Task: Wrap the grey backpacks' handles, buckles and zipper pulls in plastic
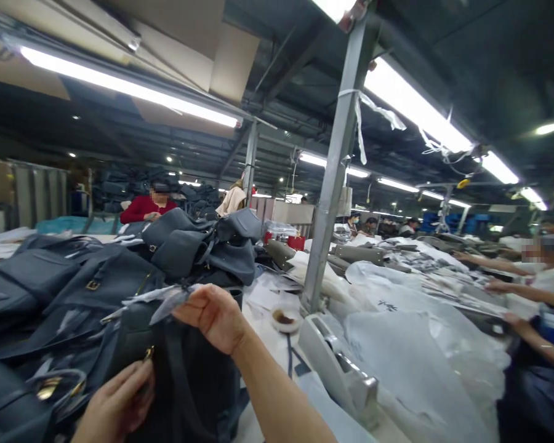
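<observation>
In front of me stands a dark handbag (189, 381), its lower part beyond the picture's edge. My left hand (124, 394) is closed at the bag's front, thumb and fingers pinching a small gold-coloured metal clasp (149, 352). Higher up, my right hand (215, 317) has its fingers together on a thin translucent plastic wrap (170, 306) at the top of the bag. A dark strap (182, 375) hangs down the bag below that hand. Close to my left hand lies another bag's handle with a gold-coloured fitting (48, 389).
Dark blue bags (106, 277) are heaped left and ahead. A grey tape dispenser (337, 363), a small round dish (285, 320) and a metal post (332, 166) stand right of centre. Plastic sheeting (397, 351) covers the right side. Co-workers sit across (150, 206) and at right (551, 271).
</observation>
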